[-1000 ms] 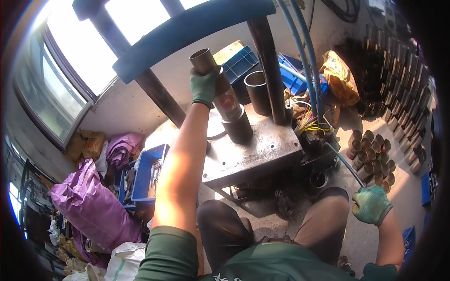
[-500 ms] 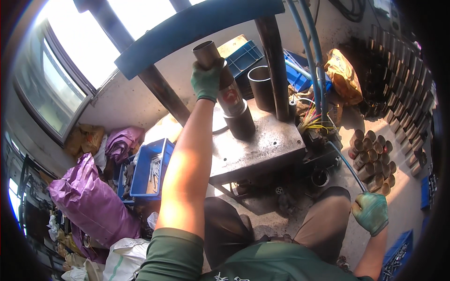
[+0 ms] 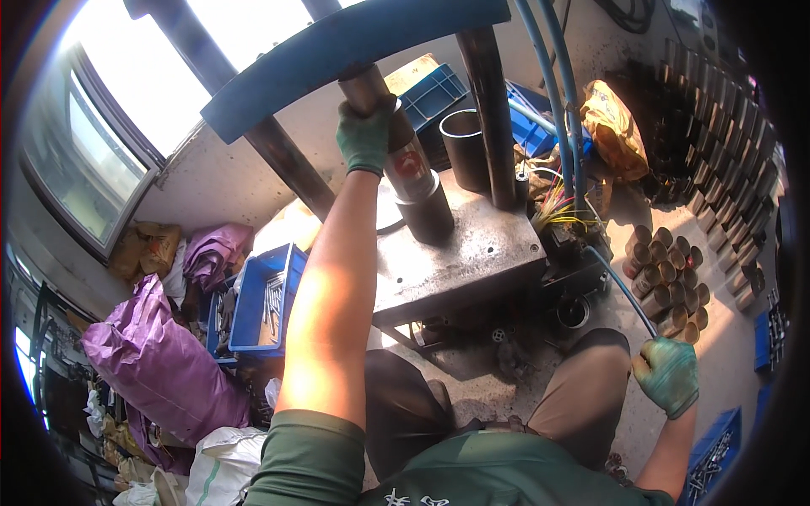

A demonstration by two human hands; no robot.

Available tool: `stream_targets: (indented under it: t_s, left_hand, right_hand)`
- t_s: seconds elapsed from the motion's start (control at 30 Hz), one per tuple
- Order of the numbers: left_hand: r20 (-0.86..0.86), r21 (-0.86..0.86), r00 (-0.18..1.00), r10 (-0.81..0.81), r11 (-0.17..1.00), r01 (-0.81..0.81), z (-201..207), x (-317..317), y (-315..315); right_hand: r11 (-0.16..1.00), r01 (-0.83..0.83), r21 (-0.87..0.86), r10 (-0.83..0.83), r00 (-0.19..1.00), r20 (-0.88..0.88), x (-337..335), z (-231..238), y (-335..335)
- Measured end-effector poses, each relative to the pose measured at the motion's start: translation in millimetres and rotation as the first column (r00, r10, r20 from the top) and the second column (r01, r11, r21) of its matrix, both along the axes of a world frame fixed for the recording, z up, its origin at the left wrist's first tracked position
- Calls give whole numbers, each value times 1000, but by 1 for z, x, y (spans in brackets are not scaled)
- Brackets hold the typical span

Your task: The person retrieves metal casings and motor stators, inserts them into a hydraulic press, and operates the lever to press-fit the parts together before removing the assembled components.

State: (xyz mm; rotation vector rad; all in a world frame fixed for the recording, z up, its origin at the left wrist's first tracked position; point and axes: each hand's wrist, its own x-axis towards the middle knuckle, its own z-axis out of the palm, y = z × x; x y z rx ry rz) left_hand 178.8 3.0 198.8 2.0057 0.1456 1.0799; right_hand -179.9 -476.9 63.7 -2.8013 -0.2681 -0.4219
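My left hand (image 3: 364,139), in a green glove, is wrapped round the upper part of a metal tube (image 3: 363,91). The tube's top end meets the lower edge of a blue press beam (image 3: 354,52); whether they touch I cannot tell. Below my hand is a shiny section with a red mark (image 3: 411,169), standing in a wider dark sleeve (image 3: 429,218) on the steel press table (image 3: 464,257). Far to the right, my gloved right hand (image 3: 666,377) is closed round the end of a long lever (image 3: 622,289). A wide dark cylinder (image 3: 466,152) stands beside the press post.
Short tubes (image 3: 666,278) stand grouped on the floor at right, near a tall stack of tubes (image 3: 730,152). Coloured wires (image 3: 561,211) and blue hoses (image 3: 557,93) run beside the press. At left are a blue bin of metal rods (image 3: 268,304) and a purple sack (image 3: 169,363).
The tube's open top rim, visible before, is now hidden by the blue beam, which sits slightly lower against the tube. Both hands keep their grips. The whole view has shifted slightly.
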Motion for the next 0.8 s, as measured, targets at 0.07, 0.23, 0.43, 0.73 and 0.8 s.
stream_targets:
  t_s: [0.07, 0.23, 0.43, 0.73, 0.8]
  left_hand:
    - [-5, -8, 1000, 0, 1000, 0, 0, -2, -1]
    - [-42, -9, 999, 6, 1000, -6, 5, -8, -4]
    - [-69, -5, 998, 8, 1000, -9, 6, -9, -2]
    - [-61, -1, 998, -13, 1000, 13, 3, -7, -1]
    - [-64, 34, 998, 15, 999, -13, 2, -5, -1]
  right_hand:
    - [1000, 1, 5, -1, 1000, 8, -1, 1, 1]
    - [1000, 0, 2, 0, 1000, 1, -1, 2, 1]
    - [1000, -13, 10, 12, 1000, 26, 1, 3, 4]
    - [999, -28, -19, 28, 999, 34, 1, 3, 3]
    - [999, -35, -25, 36, 999, 35, 1, 3, 3]
